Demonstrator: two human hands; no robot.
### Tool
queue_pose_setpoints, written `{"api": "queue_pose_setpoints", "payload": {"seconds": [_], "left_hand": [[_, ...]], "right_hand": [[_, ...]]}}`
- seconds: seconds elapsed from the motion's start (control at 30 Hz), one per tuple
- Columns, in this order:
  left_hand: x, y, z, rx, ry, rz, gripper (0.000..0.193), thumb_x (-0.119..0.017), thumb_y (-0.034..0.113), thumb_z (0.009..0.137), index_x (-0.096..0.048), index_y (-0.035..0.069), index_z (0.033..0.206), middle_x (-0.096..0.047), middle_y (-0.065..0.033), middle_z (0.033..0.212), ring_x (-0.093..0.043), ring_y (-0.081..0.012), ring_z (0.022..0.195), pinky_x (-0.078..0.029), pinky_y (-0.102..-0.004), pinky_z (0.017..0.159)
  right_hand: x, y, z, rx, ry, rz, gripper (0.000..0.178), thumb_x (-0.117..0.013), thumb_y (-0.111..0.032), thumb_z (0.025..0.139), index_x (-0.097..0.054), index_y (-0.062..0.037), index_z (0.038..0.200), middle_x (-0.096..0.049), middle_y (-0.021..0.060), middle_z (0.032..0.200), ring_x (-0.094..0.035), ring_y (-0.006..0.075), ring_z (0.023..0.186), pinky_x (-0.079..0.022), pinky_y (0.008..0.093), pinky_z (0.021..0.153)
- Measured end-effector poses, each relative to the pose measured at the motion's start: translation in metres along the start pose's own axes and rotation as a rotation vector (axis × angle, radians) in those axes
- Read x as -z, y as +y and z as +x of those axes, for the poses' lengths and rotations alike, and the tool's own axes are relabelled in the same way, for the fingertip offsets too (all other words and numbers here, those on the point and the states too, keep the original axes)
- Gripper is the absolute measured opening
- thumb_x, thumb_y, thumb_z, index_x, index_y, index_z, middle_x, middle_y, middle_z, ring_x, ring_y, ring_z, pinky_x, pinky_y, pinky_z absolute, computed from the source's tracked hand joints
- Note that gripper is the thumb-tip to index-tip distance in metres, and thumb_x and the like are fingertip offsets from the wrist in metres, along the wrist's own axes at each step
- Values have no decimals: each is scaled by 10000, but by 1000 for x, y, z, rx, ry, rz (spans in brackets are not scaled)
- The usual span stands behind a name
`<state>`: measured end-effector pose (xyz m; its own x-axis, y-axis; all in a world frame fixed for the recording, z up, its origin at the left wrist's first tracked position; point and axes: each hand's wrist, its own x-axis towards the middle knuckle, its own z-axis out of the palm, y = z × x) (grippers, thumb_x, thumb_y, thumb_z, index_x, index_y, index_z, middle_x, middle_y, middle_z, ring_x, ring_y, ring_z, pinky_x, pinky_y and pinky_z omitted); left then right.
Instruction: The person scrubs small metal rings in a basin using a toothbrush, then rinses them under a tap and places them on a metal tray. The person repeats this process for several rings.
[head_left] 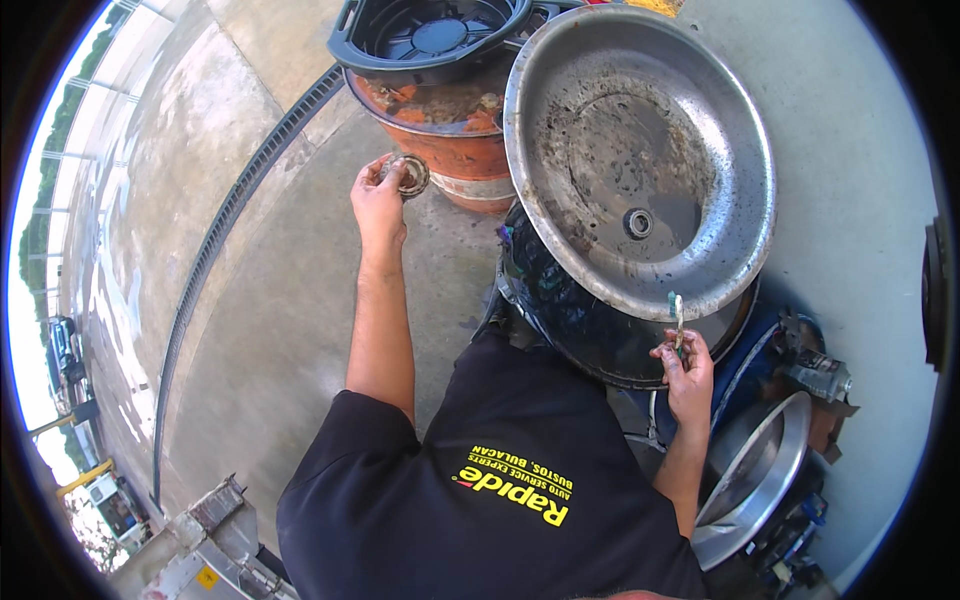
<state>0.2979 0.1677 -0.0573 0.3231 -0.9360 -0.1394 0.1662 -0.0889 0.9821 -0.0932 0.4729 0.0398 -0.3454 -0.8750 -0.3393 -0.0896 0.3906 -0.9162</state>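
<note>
My left hand is out to the left over the floor, its fingers closed round the rim of a grimy metal bearing ring. In my right hand, pinched between fingers and thumb, is a slim white and green tool that looks like a small brush. Its tip reaches the near rim of a wide, round metal basin. Dark, dirty liquid and grit lie in the basin's bottom, and a small bearing sits in it.
The basin stands over a black drum. Behind is an orange drum with a black drain pan on top. At the lower right are a second metal basin and a metal part. A drain grate curves across the concrete floor.
</note>
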Motion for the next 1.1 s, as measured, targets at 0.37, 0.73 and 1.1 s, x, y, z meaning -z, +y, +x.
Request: {"api": "queue_pose_setpoints", "payload": {"seconds": [0.37, 0.73, 1.1], "left_hand": [[-18, -9, -11, -335, -32, 629, 247, -819, 117, 873, -740, -57, 1029, -736, -59, 852, -654, -94, 754, -537, -264, 695], [-22, 20, -99, 102, -486, 540, 276, -794, 165, 880, -739, -44, 1052, -720, -66, 778, -643, -103, 704, -520, -287, 647], [-71, 63, -156, 71, -887, 600, 249, -799, 30, 819, -699, -41, 1037, -686, -30, 834, -603, -93, 731, -498, -250, 661]], "right_hand": [[-4, -4, -2, 10, -24, -130, 265, -658, -127, 991, -610, 42, 1189, -670, 67, 930, -657, 134, 890, -518, 290, 847], [20, 20, 7, -2, 7, -7, 233, -637, -38, 996, -592, 37, 1212, -649, 82, 1119, -645, 134, 942, -521, 294, 889], [61, 29, 8, 94, 157, 62, 225, -663, -66, 1000, -610, 32, 1196, -681, 81, 1132, -657, 136, 940, -530, 298, 874]]}}
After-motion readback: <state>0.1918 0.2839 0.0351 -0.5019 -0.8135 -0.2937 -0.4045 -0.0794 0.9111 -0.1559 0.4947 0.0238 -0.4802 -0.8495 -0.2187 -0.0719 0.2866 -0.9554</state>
